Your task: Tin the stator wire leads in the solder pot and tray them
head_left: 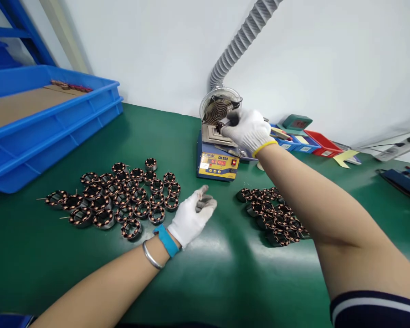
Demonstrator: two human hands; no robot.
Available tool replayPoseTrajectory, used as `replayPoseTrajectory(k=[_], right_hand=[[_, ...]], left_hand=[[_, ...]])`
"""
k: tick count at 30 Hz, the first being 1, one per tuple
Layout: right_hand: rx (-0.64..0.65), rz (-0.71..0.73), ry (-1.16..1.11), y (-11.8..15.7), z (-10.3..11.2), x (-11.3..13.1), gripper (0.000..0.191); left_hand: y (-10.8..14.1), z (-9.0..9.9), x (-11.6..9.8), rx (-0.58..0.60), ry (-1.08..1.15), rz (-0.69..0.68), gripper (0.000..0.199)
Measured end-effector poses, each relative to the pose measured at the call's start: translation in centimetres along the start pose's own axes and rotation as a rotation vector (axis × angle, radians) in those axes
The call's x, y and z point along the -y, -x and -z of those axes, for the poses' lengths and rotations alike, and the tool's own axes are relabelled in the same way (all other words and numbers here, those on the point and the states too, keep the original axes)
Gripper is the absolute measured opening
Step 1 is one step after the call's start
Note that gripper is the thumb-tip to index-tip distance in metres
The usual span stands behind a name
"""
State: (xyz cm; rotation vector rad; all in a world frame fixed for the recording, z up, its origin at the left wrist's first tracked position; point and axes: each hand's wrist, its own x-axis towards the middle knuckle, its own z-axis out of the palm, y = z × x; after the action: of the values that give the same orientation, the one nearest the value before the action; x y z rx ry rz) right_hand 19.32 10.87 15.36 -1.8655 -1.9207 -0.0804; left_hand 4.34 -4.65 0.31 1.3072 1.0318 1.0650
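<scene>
My right hand (249,130), in a white glove with a yellow cuff, is closed on a dark copper-wound ring (219,127) over the top of a blue and yellow solder pot (217,165). Its red display is lit. Gloved in white too, my left hand (194,214) hovers over the green table with its fingers apart and curled, holding nothing. Just left of it lies a large group of copper-wound rings (122,198). Beneath my right forearm sits a second group of such rings (275,216), packed closely.
A big blue tray (89,118) stands at the left. Above the pot hangs a grey ribbed hose (237,43) with a fan guard (217,110). Blue bins (305,145), a red bin (323,143), a green box (297,122) and a power strip (396,149) line the right back.
</scene>
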Motion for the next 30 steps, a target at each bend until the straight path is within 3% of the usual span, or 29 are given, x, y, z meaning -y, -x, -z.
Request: replayPoseTrajectory(k=[3, 7, 10, 15, 18, 21, 24, 28, 30], right_hand=[[0.135, -0.074, -0.262, 4.7, -1.2, 0.0, 0.039], [0.316, -0.119, -0.569, 11.1, -4.2, 0.4, 0.060], [0.406, -0.103, -0.721, 14.4, -5.4, 0.5, 0.059], [0.641, -0.109, -0.932, 15.8, -3.7, 0.1, 0.052], [0.783, -0.159, -1.048, 15.4, -2.7, 0.0, 0.036], [0.857, -0.232, -0.989, 14.3, -2.6, -0.1, 0.024], [0.722, -0.272, -0.863, 11.7, -2.7, -0.5, 0.024], [0.265, -0.150, -0.631, 5.6, -2.2, -1.7, 0.033], [0.113, -0.094, -0.471, 2.5, -1.8, -2.1, 0.033]], left_hand=[[-0.1, 0.1, 0.2, -0.077, 0.033, -0.062, 0.065], [0.2, 0.6, 0.1, -0.057, -0.127, -0.143, 0.070], [0.3, 0.9, 0.2, -0.076, -0.255, -0.173, 0.070], [0.3, 1.3, 0.8, -0.126, -0.385, -0.254, 0.065], [0.3, 1.4, 1.1, -0.101, -0.437, -0.307, 0.064], [0.4, 1.3, 1.0, -0.069, -0.470, -0.336, 0.063], [0.5, 1.0, 0.7, -0.076, -0.495, -0.333, 0.065], [0.8, 0.5, 0.6, -0.098, -0.676, -0.516, 0.063], [0.9, 0.4, 0.5, -0.131, -0.822, -0.595, 0.059]])
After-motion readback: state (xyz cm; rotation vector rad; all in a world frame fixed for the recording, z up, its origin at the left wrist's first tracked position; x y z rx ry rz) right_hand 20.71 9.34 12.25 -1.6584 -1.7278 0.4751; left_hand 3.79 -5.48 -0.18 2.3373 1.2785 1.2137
